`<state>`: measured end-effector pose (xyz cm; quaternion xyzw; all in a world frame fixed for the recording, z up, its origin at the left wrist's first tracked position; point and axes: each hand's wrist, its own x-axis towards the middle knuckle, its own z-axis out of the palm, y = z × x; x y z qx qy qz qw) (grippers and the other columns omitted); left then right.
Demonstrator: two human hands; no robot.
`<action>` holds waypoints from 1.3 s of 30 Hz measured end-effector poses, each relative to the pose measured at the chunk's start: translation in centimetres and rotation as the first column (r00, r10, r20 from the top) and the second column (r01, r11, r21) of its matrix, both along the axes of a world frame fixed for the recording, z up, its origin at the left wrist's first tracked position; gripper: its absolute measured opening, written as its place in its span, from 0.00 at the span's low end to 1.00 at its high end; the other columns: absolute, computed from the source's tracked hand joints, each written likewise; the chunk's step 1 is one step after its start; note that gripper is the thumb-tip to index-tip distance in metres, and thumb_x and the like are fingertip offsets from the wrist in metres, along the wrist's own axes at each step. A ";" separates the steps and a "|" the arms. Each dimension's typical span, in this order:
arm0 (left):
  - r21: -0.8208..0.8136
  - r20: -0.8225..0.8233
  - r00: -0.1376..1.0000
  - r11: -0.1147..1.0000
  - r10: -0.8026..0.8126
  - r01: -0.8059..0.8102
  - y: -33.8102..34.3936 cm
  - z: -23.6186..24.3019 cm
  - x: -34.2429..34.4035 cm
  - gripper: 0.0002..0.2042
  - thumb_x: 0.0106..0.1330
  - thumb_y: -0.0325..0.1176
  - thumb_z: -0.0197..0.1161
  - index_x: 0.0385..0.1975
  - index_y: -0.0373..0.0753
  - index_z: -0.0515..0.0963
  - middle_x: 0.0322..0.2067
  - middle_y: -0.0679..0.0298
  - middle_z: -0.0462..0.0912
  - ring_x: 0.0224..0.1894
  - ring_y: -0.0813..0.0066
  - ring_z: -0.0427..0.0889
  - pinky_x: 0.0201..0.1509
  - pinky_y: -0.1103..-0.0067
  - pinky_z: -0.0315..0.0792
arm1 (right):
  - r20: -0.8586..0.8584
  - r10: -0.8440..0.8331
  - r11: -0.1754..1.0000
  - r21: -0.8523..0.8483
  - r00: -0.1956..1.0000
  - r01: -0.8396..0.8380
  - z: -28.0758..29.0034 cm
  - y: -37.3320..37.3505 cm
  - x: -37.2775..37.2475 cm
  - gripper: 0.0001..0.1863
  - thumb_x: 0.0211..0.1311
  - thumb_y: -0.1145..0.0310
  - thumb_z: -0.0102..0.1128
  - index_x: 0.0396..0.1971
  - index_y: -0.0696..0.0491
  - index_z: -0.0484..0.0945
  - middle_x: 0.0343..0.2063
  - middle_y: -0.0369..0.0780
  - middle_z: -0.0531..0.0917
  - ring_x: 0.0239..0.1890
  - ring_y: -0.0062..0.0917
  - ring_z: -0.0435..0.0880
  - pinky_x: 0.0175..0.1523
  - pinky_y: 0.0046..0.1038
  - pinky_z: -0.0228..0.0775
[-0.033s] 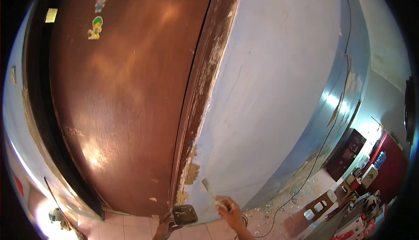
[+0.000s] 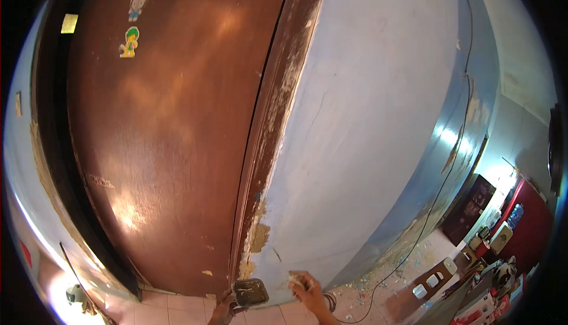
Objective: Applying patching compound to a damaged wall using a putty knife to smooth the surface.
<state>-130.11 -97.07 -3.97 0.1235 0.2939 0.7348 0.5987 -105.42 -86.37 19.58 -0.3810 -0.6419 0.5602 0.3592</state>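
My left hand [image 2: 223,304] grips a dark, shallow square container [image 2: 251,291] at the lower middle, with pale streaks inside it. My right hand [image 2: 307,292], just right of it, has its fingers closed round the pale handle of a thin scraper-like tool [image 2: 277,255], whose blade is hard to make out. Above both hands, beside the brown door frame [image 2: 278,100], patches of peeled plaster [image 2: 259,236] mark the pale blue wall [image 2: 355,118]. The wooden door [image 2: 165,118] fills the left part of the view and carries stickers.
A cable [image 2: 438,195] runs down the wall to coils on the tiled floor [image 2: 183,310], where debris lies along the wall. At right stand a wooden bench [image 2: 435,269], a red panel [image 2: 520,212] and piled items. A stick [image 2: 71,266] leans at lower left.
My right hand has moved slightly left and down. The tool's flat blade, plainly seen earlier, now shows only as a thin, faint edge.
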 end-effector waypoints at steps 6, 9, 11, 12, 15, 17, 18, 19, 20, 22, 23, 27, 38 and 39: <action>-0.024 -0.111 0.993 0.999 -0.044 0.041 -0.4 8.7 0.7 0.26 0.75 0.38 0.59 0.71 0.45 0.66 0.61 0.60 0.78 0.58 0.59 0.82 0.57 0.50 0.82 | -0.136 0.055 0.945 -0.314 0.989 -0.096 -3.1 -2.9 -0.5 0.16 0.73 0.62 0.57 0.51 0.58 0.75 0.30 0.40 0.83 0.22 0.19 0.78 0.22 0.21 0.67; -0.042 -0.109 0.994 0.999 -0.007 0.003 -0.7 6.6 0.1 0.29 0.74 0.46 0.60 0.73 0.50 0.63 0.64 0.64 0.75 0.63 0.64 0.78 0.57 0.54 0.81 | -0.179 0.027 0.920 -0.380 0.983 -0.094 -4.8 -3.6 -1.7 0.15 0.74 0.57 0.52 0.48 0.53 0.75 0.29 0.39 0.83 0.22 0.19 0.78 0.22 0.22 0.68; -0.032 -0.173 0.985 0.999 -0.012 0.006 -1.2 5.8 -0.3 0.28 0.76 0.46 0.58 0.73 0.50 0.63 0.60 0.67 0.76 0.56 0.68 0.80 0.54 0.58 0.83 | -0.133 -0.019 0.901 -0.431 0.991 -0.041 -6.6 -5.0 -1.0 0.15 0.74 0.55 0.51 0.47 0.50 0.75 0.28 0.38 0.83 0.21 0.19 0.78 0.21 0.22 0.67; -0.057 -0.183 0.981 0.997 -0.059 0.049 -1.3 3.8 -1.1 0.26 0.77 0.43 0.56 0.73 0.49 0.63 0.59 0.67 0.77 0.55 0.72 0.80 0.54 0.60 0.84 | -0.088 -0.039 0.884 -0.467 0.995 -0.006 -6.9 -6.3 -0.4 0.15 0.74 0.54 0.51 0.47 0.49 0.75 0.27 0.37 0.82 0.20 0.19 0.77 0.21 0.21 0.67; -0.095 -0.056 0.998 0.995 0.003 -0.009 -2.9 6.1 0.0 0.25 0.77 0.36 0.55 0.73 0.45 0.63 0.55 0.62 0.80 0.52 0.70 0.84 0.55 0.62 0.84 | -0.053 -0.006 0.832 -0.554 0.999 -0.025 -6.0 -9.7 -0.4 0.16 0.74 0.52 0.52 0.48 0.49 0.75 0.26 0.36 0.81 0.17 0.19 0.75 0.19 0.21 0.65; -0.162 -0.037 0.999 0.986 -0.038 0.032 -4.1 4.1 0.0 0.27 0.77 0.38 0.55 0.74 0.45 0.61 0.58 0.60 0.79 0.55 0.66 0.83 0.56 0.61 0.83 | -0.121 -0.075 0.790 -0.614 0.990 -0.016 -7.6 -11.5 0.7 0.18 0.75 0.51 0.52 0.50 0.50 0.76 0.23 0.36 0.79 0.14 0.18 0.72 0.18 0.22 0.62; -0.168 -0.042 0.996 0.983 -0.077 0.069 -5.1 3.0 0.4 0.28 0.77 0.39 0.56 0.75 0.46 0.59 0.60 0.58 0.79 0.57 0.63 0.83 0.57 0.60 0.83 | -0.098 -0.083 0.755 -0.656 0.992 -0.002 -7.7 -12.3 1.2 0.18 0.75 0.51 0.52 0.50 0.50 0.76 0.23 0.36 0.79 0.14 0.18 0.72 0.18 0.22 0.62; -0.215 -0.023 0.996 0.973 -0.089 0.082 -5.8 2.5 0.7 0.28 0.77 0.39 0.56 0.75 0.46 0.59 0.60 0.58 0.79 0.57 0.63 0.83 0.57 0.60 0.83 | -0.097 -0.147 0.734 -0.678 0.984 0.043 -7.4 -13.1 1.5 0.19 0.76 0.52 0.50 0.50 0.52 0.76 0.22 0.36 0.78 0.14 0.17 0.71 0.17 0.22 0.61; -0.242 -0.018 0.993 0.965 -0.113 0.106 -6.5 2.2 0.9 0.29 0.77 0.39 0.56 0.75 0.45 0.58 0.60 0.58 0.79 0.57 0.62 0.83 0.57 0.59 0.83 | -0.100 -0.207 0.716 -0.694 0.973 0.081 -7.4 -13.7 1.7 0.20 0.77 0.52 0.49 0.51 0.54 0.76 0.20 0.36 0.77 0.13 0.17 0.70 0.17 0.22 0.59; -0.300 -0.008 0.990 0.945 -0.141 0.132 -7.8 1.7 1.6 0.29 0.77 0.38 0.57 0.75 0.44 0.58 0.60 0.58 0.79 0.57 0.62 0.83 0.57 0.59 0.83 | -0.092 -0.213 0.700 -0.709 0.973 0.086 -8.4 -14.3 3.1 0.20 0.78 0.52 0.48 0.52 0.54 0.76 0.20 0.36 0.77 0.13 0.17 0.69 0.17 0.22 0.59; -0.324 -0.005 0.989 0.936 -0.146 0.137 -8.4 1.4 1.9 0.29 0.77 0.38 0.57 0.75 0.44 0.58 0.60 0.58 0.79 0.57 0.62 0.83 0.57 0.59 0.83 | -0.100 -0.207 0.715 -0.695 0.973 0.080 -8.7 -14.5 3.7 0.21 0.79 0.51 0.48 0.52 0.54 0.76 0.20 0.37 0.77 0.12 0.18 0.69 0.17 0.22 0.59; -0.350 -0.059 0.981 0.925 -0.183 0.151 -9.3 1.4 3.1 0.29 0.78 0.41 0.55 0.76 0.43 0.57 0.60 0.56 0.79 0.57 0.60 0.83 0.58 0.58 0.82 | -0.119 -0.177 0.741 -0.670 0.977 0.052 -10.5 -15.5 4.1 0.22 0.80 0.51 0.46 0.53 0.56 0.73 0.22 0.37 0.77 0.14 0.17 0.71 0.18 0.20 0.62; -0.336 -0.208 0.974 0.942 -0.091 0.016 -7.1 3.2 6.3 0.25 0.79 0.37 0.54 0.73 0.42 0.62 0.55 0.60 0.81 0.54 0.68 0.84 0.56 0.65 0.85 | -0.041 -0.023 0.744 -0.668 0.999 -0.010 -14.4 -16.8 2.9 0.22 0.80 0.50 0.45 0.43 0.55 0.75 0.17 0.35 0.73 0.13 0.17 0.69 0.18 0.21 0.58; -0.367 -0.243 0.967 0.930 -0.082 -0.013 -7.2 3.6 6.7 0.25 0.79 0.37 0.55 0.73 0.41 0.63 0.54 0.60 0.82 0.53 0.68 0.84 0.55 0.65 0.85 | -0.039 -0.025 0.738 -0.674 0.999 -0.007 -14.5 -17.2 3.4 0.22 0.80 0.50 0.45 0.43 0.55 0.75 0.17 0.35 0.73 0.13 0.17 0.69 0.18 0.21 0.58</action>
